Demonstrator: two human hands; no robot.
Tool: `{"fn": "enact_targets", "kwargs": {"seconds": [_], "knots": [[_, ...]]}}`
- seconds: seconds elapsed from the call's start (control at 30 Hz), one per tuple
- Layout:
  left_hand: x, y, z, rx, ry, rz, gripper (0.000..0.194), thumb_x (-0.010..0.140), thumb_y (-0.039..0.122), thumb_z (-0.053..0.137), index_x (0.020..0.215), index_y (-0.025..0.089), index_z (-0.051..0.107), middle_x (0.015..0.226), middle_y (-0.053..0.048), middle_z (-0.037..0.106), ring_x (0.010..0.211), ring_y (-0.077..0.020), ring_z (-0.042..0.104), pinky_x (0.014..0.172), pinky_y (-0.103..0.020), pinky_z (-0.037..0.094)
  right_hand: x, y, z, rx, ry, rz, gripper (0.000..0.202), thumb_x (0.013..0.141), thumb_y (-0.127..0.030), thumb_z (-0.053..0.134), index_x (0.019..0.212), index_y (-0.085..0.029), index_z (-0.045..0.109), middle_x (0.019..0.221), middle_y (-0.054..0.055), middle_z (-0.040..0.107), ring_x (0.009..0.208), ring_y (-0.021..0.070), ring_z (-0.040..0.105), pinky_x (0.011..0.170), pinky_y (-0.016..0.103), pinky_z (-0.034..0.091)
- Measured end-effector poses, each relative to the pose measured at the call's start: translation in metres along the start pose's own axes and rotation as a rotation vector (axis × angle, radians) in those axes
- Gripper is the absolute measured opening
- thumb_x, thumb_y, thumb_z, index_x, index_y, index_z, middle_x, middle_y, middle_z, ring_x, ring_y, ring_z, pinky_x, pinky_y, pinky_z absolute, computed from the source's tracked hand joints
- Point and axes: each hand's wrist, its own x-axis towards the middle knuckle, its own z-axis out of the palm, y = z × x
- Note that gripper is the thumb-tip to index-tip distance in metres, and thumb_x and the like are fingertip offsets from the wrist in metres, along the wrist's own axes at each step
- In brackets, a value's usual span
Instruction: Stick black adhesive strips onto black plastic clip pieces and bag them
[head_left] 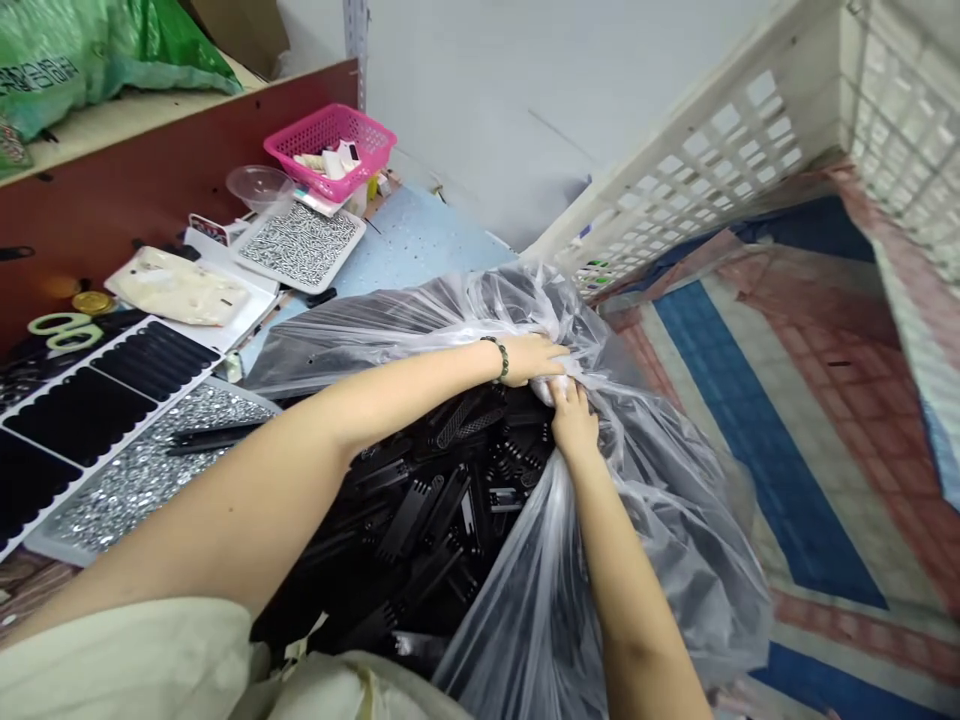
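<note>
Head view: both hands [576,425] clamped on a clear plastic bag [675,540], black pieces [409,515] inside.

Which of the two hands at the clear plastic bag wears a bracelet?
The left hand: a dark beaded bracelet circles its wrist, while the right hand, also on the plastic bag, has a bare wrist.

Small-parts workshop, loose metal pieces [300,243] in bulk, heaped black parts [409,515], scissors [67,330]
</note>
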Motion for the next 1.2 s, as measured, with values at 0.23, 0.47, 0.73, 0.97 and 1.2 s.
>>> {"fn": "enact_targets", "kwargs": {"seconds": [0.23,0.47,0.73,0.97,1.2], "knots": [[-0.026,0.003,0.010,-0.058,-0.016,-0.184,0.052,0.082,0.022,0.057,0.132,0.034,0.050,0.153,-0.003,0.030,0.142,-0.0315,0.020,0.108,-0.066,0.011,0.005,-0.009,-0.016,0.040,-0.030,-0.034,0.059,0.089,-0.012,0.035,0.145,-0.030,0.031,0.149,0.014,0.029,0.118,0.0278,0.051,0.088,0.042,0.048],[0.003,0.007,0.029,-0.122,-0.083,-0.302,0.044,0.077,0.019,0.059,0.116,0.040,0.063,0.146,0.001,0.043,0.140,-0.0332,0.023,0.107,-0.069,0.001,-0.039,-0.017,-0.027,0.214,0.105,-0.446,0.048,0.082,-0.013,0.047,0.130,-0.021,0.053,0.139,0.014,0.045,0.128,0.0285,0.041,0.110,0.052,0.025],[0.005,-0.005,0.025,-0.188,-0.119,-0.290,0.055,0.065,0.005,0.059,0.109,0.038,0.067,0.142,-0.001,0.048,0.138,-0.0330,0.029,0.107,-0.068,0.000,-0.035,-0.011,-0.006,0.422,0.145,-0.414,0.020,0.087,-0.026,0.052,0.104,-0.021,0.062,0.104,0.007,0.066,0.108,0.0228,0.057,0.109,0.050,0.027],[0.000,-0.005,0.024,-0.142,-0.114,-0.262,0.051,0.073,0.009,0.057,0.116,0.036,0.063,0.145,-0.002,0.044,0.138,-0.0310,0.028,0.106,-0.070,-0.003,-0.015,0.023,-0.010,0.565,0.296,0.121,0.058,0.096,-0.037,0.006,0.137,-0.004,0.032,0.105,0.021,0.060,0.082,0.0247,0.065,0.076,0.042,0.050],[-0.004,0.002,0.027,-0.090,-0.033,-0.261,0.042,0.080,0.011,0.054,0.113,0.033,0.066,0.144,-0.004,0.045,0.137,-0.0307,0.029,0.107,-0.069,-0.002,0.005,-0.010,-0.002,0.529,0.319,0.122,0.067,0.094,-0.042,0.022,0.147,-0.002,0.014,0.152,0.026,0.014,0.141,0.0307,0.021,0.108,0.046,0.030]]}}
